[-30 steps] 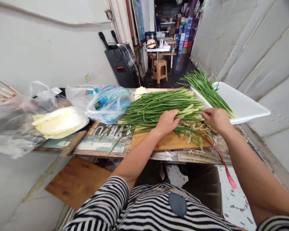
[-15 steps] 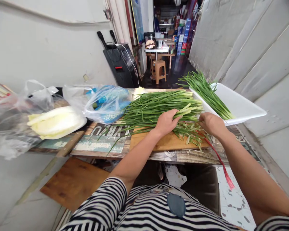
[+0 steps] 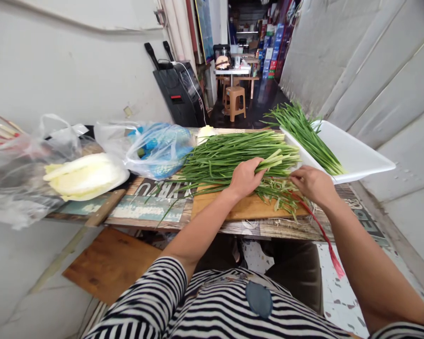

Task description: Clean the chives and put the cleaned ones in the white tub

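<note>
A large pile of green chives [image 3: 229, 150] lies across a wooden board [image 3: 247, 208], pale ends to the right. My left hand [image 3: 246, 179] is closed around a small bunch whose pale stems stick out to the right. Just right of those stems, my right hand [image 3: 311, 182] has thumb and fingertips pinched together; what is between them is too small to make out. Trimmed leaf scraps [image 3: 281, 195] and a red tie [image 3: 321, 228] lie below the hands. More chives [image 3: 309, 136] rest in a white tray [image 3: 360, 150] at the right.
At the left are a cabbage [image 3: 88, 175], a bag with blue contents [image 3: 160, 150] and a knife, its wooden handle [image 3: 108, 207] on the table edge. A black speaker [image 3: 180, 92] stands behind the table, and a stool [image 3: 235, 102] farther back.
My right hand has shifted slightly, its fingertips more closely pinched. My left hand keeps its hold on the bunch. The whole view has moved a little.
</note>
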`<state>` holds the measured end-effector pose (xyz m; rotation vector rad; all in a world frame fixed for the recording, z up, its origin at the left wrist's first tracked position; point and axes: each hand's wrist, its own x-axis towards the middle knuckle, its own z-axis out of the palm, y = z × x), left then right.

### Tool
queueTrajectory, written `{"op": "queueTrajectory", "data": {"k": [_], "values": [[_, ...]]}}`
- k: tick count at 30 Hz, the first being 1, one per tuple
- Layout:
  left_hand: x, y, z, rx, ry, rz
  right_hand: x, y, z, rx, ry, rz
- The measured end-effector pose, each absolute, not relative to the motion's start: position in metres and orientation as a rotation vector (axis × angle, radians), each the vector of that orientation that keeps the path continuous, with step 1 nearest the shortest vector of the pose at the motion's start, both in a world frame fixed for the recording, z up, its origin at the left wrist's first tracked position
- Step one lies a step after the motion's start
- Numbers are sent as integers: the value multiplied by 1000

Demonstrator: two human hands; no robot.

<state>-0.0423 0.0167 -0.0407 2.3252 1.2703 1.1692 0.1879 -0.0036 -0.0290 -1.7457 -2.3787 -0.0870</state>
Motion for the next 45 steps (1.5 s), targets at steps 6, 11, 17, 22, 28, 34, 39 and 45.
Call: {"op": "queueTrajectory", "data": {"k": [6, 11, 17, 22, 28, 34, 39, 45], "values": [[-41, 16, -41, 2353, 1297, 1136, 196, -1, -26, -1731, -2410, 81], [-41, 17, -43, 2391, 1316, 1122, 197, 21, -48, -1901, -2232, -191], [-41, 16, -42, 2421, 1287, 1068, 182, 5, -33, -1517, -2196, -110], [-39, 12, -39, 2425, 1195, 941, 156, -21, -25, -1421, -2053, 9], [-39, 12, -40, 2453, 1168, 883, 145, -14, -47, -1455, -1599, 410], [-38, 13, -39, 2511, 1179, 800, 157, -6, -57, -1499, -1448, 400], [-38, 14, -39, 2435, 1232, 849, 176, -4, -57, -1531, -1303, 458], [-38, 13, -38, 2391, 1230, 881, 180, -14, -46, -1501, -1766, 399]]}}
